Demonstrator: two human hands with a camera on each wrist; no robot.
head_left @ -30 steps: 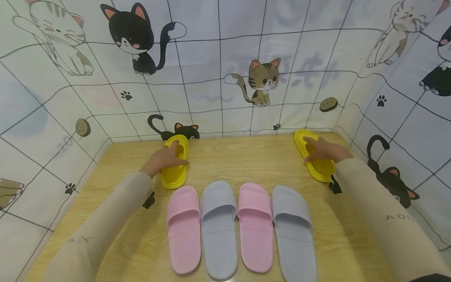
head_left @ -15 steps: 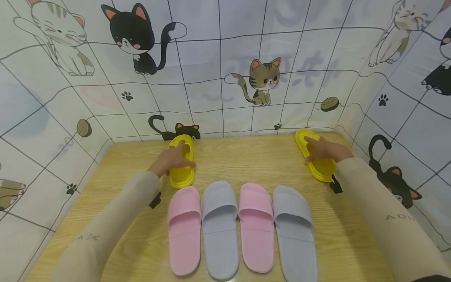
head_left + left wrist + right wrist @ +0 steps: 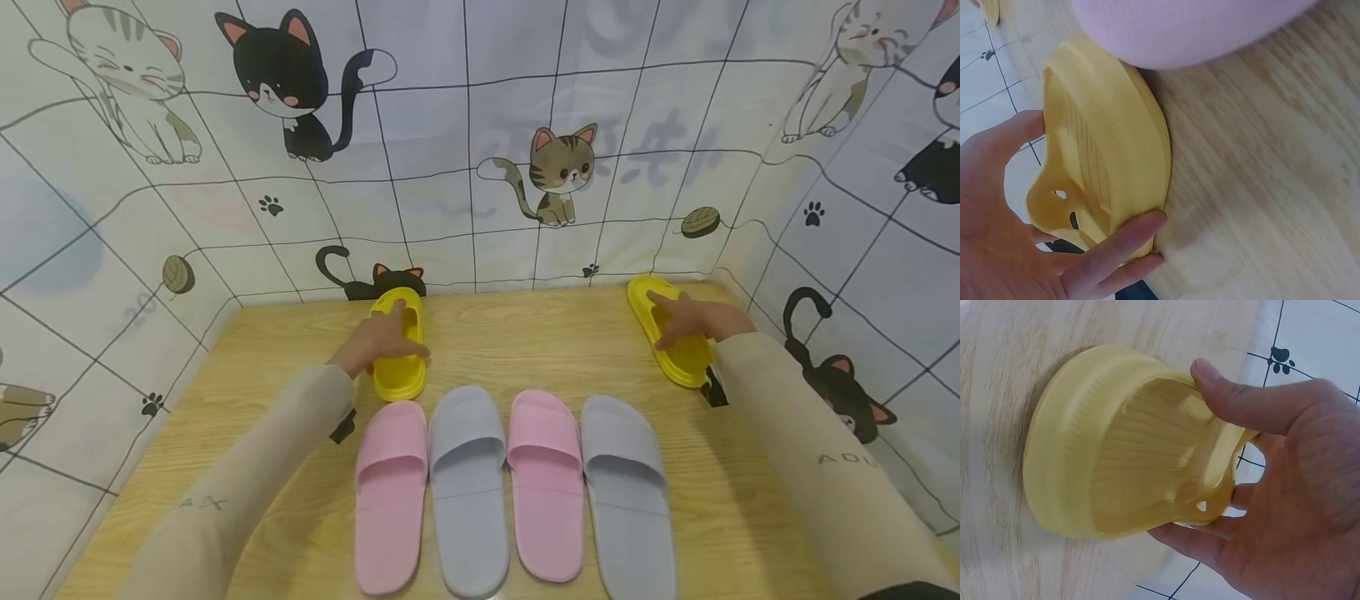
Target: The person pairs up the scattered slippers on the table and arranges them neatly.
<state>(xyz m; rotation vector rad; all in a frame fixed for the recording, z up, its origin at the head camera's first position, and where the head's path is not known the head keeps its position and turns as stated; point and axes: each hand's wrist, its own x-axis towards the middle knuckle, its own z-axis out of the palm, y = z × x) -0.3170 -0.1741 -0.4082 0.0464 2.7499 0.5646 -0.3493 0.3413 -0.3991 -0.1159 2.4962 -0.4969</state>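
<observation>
In the head view my left hand (image 3: 381,336) grips a yellow slipper (image 3: 399,382) that stands by the back wall, left of the middle. Thumb and fingers lie on opposite sides of it, as the left wrist view shows on the same slipper (image 3: 1125,137). The heel of this slipper meets the toe of the left pink slipper (image 3: 392,500). My right hand (image 3: 684,319) holds a second yellow slipper (image 3: 686,368) near the back right corner, toe angled to the left. In the right wrist view thumb and fingers pinch this slipper (image 3: 1066,450) across its upper, over the wood.
Side by side in front stand a grey slipper (image 3: 471,517), another pink slipper (image 3: 547,517) and a second grey slipper (image 3: 630,517). Beneath everything is a wood-grain surface (image 3: 517,333). A cat-print wall covering (image 3: 427,125) closes off the back and both sides.
My left hand has slid its yellow slipper to the right along the back. The left pink slipper has shifted slightly toward me and turned a little. The right hand has stayed in place.
</observation>
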